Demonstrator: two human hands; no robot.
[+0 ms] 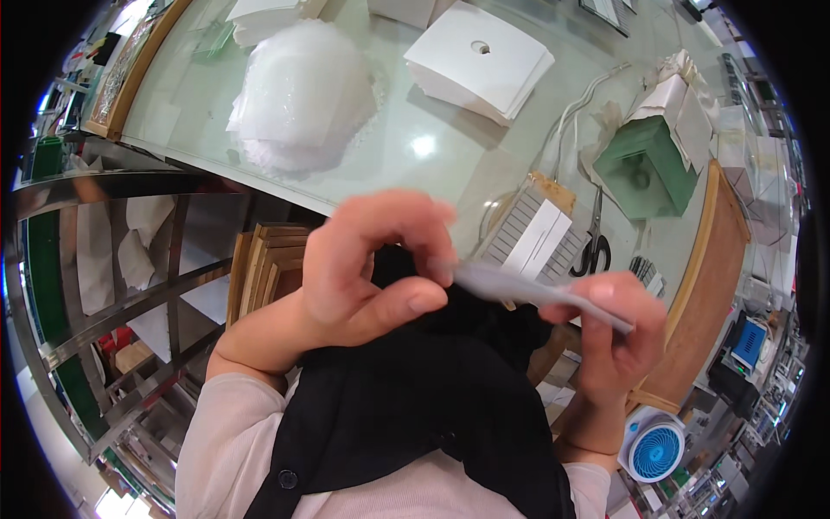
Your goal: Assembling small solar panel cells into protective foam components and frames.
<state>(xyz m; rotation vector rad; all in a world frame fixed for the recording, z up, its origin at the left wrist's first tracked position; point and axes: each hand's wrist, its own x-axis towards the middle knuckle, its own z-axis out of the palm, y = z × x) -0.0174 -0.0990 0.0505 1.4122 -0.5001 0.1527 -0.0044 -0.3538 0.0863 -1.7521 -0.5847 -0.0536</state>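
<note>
A thin, whitish translucent sheet or flat bag [527,288] is held up in front of my body, seen almost edge-on and blurred. My right hand [618,324] pinches its right end between thumb and fingers. My left hand [372,264] is curled at the other end, its fingertips touching or very near the sheet, the thumb standing apart from them. Beyond my hands on the glass-topped table lies a heap of clear plastic sheets or bags [303,95]. To its right sits a stack of white cards [480,56] with a round hole in the top one.
A lined board with a white strip [538,240] lies right of centre, a cord behind it. Black-handled scissors [595,246] rest beside it, near a green box-like block [644,169] wrapped in torn paper. Wooden frames [264,264] stand at left; a blue-and-white fan [655,450] is low right.
</note>
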